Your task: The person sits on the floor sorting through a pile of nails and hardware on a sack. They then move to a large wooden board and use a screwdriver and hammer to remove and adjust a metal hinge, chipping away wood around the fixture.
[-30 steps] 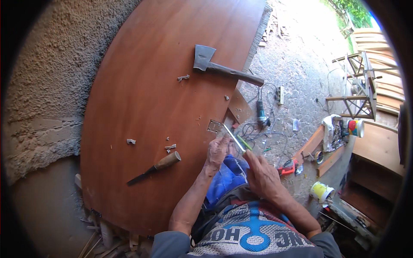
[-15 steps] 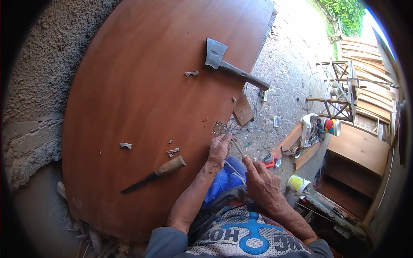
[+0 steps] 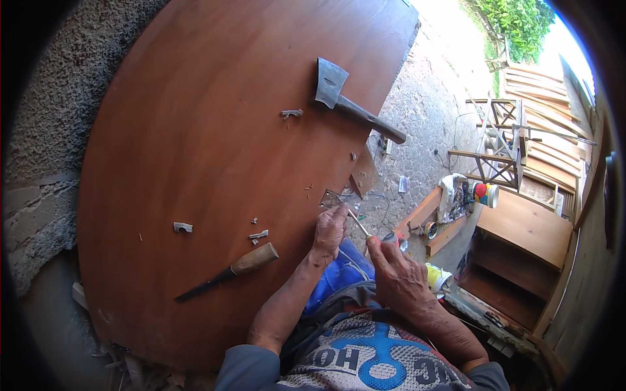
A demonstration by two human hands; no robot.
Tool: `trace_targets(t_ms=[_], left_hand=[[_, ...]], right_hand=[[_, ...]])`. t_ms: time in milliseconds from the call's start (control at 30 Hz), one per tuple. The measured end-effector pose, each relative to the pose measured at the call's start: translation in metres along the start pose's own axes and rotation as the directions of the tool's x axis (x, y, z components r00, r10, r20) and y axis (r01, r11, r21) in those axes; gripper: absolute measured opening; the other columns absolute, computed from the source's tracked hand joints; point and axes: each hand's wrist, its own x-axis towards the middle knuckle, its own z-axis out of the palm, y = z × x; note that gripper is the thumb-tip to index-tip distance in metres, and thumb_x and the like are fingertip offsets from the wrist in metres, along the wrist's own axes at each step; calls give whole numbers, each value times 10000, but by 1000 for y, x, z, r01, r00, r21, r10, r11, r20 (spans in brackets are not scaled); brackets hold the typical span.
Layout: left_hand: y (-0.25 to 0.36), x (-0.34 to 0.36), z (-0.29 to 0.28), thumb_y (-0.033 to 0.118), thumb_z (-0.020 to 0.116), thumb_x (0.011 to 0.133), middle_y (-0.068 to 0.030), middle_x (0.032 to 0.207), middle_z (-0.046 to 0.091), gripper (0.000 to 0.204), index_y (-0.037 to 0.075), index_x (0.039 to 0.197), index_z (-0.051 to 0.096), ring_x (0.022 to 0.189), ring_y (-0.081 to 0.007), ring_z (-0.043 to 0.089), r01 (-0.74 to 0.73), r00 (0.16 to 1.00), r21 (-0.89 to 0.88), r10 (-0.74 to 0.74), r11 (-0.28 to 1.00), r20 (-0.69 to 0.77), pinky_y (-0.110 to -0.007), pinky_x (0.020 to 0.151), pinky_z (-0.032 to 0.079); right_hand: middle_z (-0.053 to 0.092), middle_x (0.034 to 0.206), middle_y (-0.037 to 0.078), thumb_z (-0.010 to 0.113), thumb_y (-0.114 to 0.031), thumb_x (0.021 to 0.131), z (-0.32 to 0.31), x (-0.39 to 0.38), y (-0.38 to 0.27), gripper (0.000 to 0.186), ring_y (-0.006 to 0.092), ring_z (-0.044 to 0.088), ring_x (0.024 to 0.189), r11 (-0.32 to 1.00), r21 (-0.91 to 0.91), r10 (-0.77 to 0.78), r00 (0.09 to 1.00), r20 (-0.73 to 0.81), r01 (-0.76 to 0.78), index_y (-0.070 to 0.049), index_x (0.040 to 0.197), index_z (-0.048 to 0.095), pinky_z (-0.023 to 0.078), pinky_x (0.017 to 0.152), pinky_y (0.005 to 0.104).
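Observation:
A brown wooden panel point(image 3: 215, 163) lies flat before me, a small metal hinge point(image 3: 330, 197) at its right edge. My left hand point(image 3: 330, 231) is closed in a pinch just beside the hinge; what the fingertips hold is hidden. My right hand point(image 3: 403, 279) grips the handle of a screwdriver point(image 3: 358, 224), its shaft slanting up and left toward the left fingertips. A chisel point(image 3: 251, 259) with a wooden handle rests on the panel left of my left forearm. Farther up, an axe point(image 3: 331, 83) lies with its handle over the panel's right edge.
Wood chips point(image 3: 183, 227) are scattered on the panel. A rough wall point(image 3: 45, 130) runs along its left side. To the right are a paint bucket point(image 3: 438, 279), wooden boards point(image 3: 417, 212), an open cabinet point(image 3: 515, 267) and a metal frame point(image 3: 502, 143).
The view has shifted slightly. My right hand still grips the screwdriver, and my left fingers stay pinched by the hinge. The axe and chisel lie as before.

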Motion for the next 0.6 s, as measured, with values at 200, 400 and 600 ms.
trace_targets(t_ms=[200, 400, 600], left_hand=[[7, -2, 12, 333, 474, 1048, 59, 547, 327, 322, 56, 941, 599, 421, -50, 293, 170, 985, -363, -167, 916, 39, -218, 383, 251], [7, -1, 21, 319, 483, 1043, 45, 551, 311, 292, 71, 917, 571, 431, -72, 296, 205, 973, -577, -226, 791, 37, -237, 390, 269], [0, -2, 20, 354, 481, 1042, 52, 563, 313, 296, 110, 883, 537, 444, -70, 302, 191, 979, -586, -194, 788, 58, -235, 403, 282]], right_hand=[[604, 987, 148, 600, -144, 804, -18, 20, 1, 478, 222, 656, 735, 910, -335, -254, 967, 20, 246, 50, 1240, 564, 532, 535, 315], [620, 965, 174, 591, -183, 834, -25, 39, -2, 467, 174, 637, 625, 884, -364, -255, 955, 149, 293, 73, 1224, 577, 489, 426, 273], [615, 920, 172, 573, -217, 855, -28, 43, -7, 500, 175, 627, 567, 882, -367, -224, 949, 224, 295, 89, 1250, 563, 495, 417, 294]])
